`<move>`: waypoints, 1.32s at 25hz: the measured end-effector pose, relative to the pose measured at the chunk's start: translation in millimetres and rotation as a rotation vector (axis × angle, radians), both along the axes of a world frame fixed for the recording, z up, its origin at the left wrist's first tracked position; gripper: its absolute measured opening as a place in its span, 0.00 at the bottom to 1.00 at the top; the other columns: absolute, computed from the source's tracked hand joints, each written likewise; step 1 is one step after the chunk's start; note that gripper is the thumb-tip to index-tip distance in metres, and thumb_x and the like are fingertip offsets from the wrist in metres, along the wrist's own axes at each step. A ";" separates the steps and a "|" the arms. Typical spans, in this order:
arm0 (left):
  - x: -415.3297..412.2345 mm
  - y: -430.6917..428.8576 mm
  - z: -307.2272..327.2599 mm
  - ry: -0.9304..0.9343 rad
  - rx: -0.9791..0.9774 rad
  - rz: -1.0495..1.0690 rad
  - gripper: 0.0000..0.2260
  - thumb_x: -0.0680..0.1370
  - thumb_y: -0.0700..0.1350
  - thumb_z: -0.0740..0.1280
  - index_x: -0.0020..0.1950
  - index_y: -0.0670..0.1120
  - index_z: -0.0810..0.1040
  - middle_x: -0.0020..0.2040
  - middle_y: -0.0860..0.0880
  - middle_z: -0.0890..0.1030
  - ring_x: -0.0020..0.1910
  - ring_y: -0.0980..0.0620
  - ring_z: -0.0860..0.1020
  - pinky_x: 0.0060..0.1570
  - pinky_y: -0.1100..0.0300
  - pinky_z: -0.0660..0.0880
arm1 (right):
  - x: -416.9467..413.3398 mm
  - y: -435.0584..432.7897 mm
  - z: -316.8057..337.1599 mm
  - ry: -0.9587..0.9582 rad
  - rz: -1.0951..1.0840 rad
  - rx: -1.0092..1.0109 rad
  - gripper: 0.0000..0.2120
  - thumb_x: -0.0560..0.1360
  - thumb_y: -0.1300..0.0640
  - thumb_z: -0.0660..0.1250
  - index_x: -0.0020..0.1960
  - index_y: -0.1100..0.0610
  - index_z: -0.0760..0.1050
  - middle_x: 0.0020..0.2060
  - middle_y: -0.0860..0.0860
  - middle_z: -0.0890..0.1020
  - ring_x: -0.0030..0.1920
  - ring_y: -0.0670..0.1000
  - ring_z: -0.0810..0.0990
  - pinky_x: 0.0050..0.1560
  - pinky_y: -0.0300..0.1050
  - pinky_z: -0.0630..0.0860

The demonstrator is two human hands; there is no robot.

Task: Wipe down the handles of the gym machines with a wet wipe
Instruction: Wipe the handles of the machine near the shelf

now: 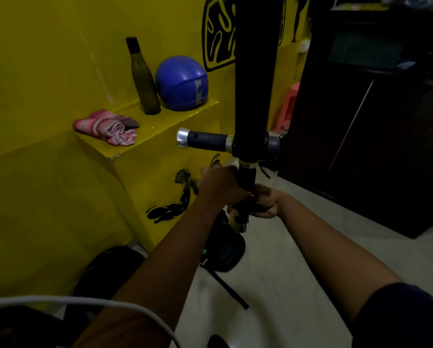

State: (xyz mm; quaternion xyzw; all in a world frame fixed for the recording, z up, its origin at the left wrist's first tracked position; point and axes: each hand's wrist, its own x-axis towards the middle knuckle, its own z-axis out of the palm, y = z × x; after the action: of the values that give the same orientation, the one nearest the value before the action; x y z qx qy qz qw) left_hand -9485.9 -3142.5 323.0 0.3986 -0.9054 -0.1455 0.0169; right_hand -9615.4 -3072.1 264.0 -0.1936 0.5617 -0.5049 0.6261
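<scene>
Yellow-walled gym corner, dim. Black rubber-sleeved handle with a chrome end cap [247,177] hangs below the black upright post [257,71]. Left hand [223,184] grips its upper part, right hand [267,202] curls round lower down. Wet wipe not discernible. Handle looks rigid, fixed and grippy, so brace high and rub along the sleeve.

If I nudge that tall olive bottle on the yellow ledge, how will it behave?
The tall olive bottle stands upright and is narrow for its height, so it would probably tip easily. Its round body would likely roll along the yellow ledge once down. Contents unclear.
</scene>
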 end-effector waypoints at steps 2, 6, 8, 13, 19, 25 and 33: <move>0.0 -5.6 -3.9 0.002 0.020 -0.009 0.30 0.70 0.64 0.70 0.67 0.52 0.70 0.62 0.43 0.70 0.63 0.38 0.66 0.63 0.48 0.67 | 20.1 3.9 -21.7 -0.094 -0.076 -0.171 0.18 0.81 0.66 0.54 0.45 0.63 0.82 0.39 0.59 0.84 0.38 0.54 0.84 0.42 0.44 0.82; -2.3 -11.8 -6.2 -0.030 -0.028 -0.049 0.26 0.66 0.67 0.71 0.56 0.53 0.72 0.53 0.46 0.73 0.62 0.40 0.69 0.62 0.49 0.67 | 28.0 17.1 -38.2 0.214 -0.062 -0.275 0.08 0.80 0.66 0.60 0.52 0.64 0.78 0.43 0.57 0.84 0.43 0.54 0.83 0.46 0.46 0.80; -2.4 -12.7 -0.4 -0.008 -0.026 -0.072 0.25 0.66 0.67 0.72 0.51 0.51 0.72 0.49 0.48 0.76 0.58 0.42 0.73 0.60 0.51 0.68 | 24.9 15.6 -27.7 0.336 -0.171 -0.314 0.06 0.76 0.67 0.65 0.51 0.63 0.80 0.46 0.59 0.84 0.47 0.57 0.83 0.50 0.51 0.79; -0.8 -13.1 14.1 0.023 0.078 -0.109 0.21 0.66 0.60 0.76 0.43 0.42 0.81 0.33 0.49 0.78 0.35 0.49 0.77 0.41 0.56 0.75 | 69.9 43.2 -47.5 0.558 -0.700 -0.343 0.07 0.78 0.63 0.65 0.51 0.53 0.78 0.47 0.50 0.83 0.48 0.46 0.82 0.50 0.45 0.79; 12.0 -5.8 33.9 0.399 0.615 0.007 0.17 0.73 0.47 0.74 0.58 0.43 0.78 0.36 0.43 0.82 0.29 0.51 0.80 0.31 0.59 0.77 | 92.0 51.0 -43.1 1.144 -0.859 -0.481 0.06 0.76 0.62 0.69 0.53 0.59 0.80 0.49 0.50 0.78 0.47 0.42 0.78 0.47 0.34 0.76; 3.5 -2.5 41.3 0.255 0.489 -0.014 0.09 0.76 0.45 0.71 0.52 0.41 0.79 0.39 0.41 0.82 0.36 0.44 0.82 0.40 0.50 0.80 | 93.1 50.2 -39.8 1.488 -0.483 -0.543 0.08 0.80 0.61 0.60 0.52 0.54 0.77 0.52 0.54 0.74 0.52 0.54 0.74 0.51 0.43 0.74; -2.4 -6.5 41.2 0.195 0.349 -0.065 0.11 0.76 0.47 0.70 0.47 0.39 0.79 0.31 0.48 0.75 0.30 0.50 0.73 0.33 0.60 0.72 | 126.7 26.5 -56.7 1.353 -0.373 -0.508 0.07 0.66 0.62 0.66 0.32 0.57 0.81 0.29 0.51 0.79 0.39 0.53 0.81 0.42 0.43 0.80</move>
State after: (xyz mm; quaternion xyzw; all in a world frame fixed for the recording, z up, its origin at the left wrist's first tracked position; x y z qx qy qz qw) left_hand -9488.2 -3149.0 364.2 0.3502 -0.8728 -0.3386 0.0305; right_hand -9488.7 -3045.6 207.2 -0.5022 0.7140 -0.4875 -0.0164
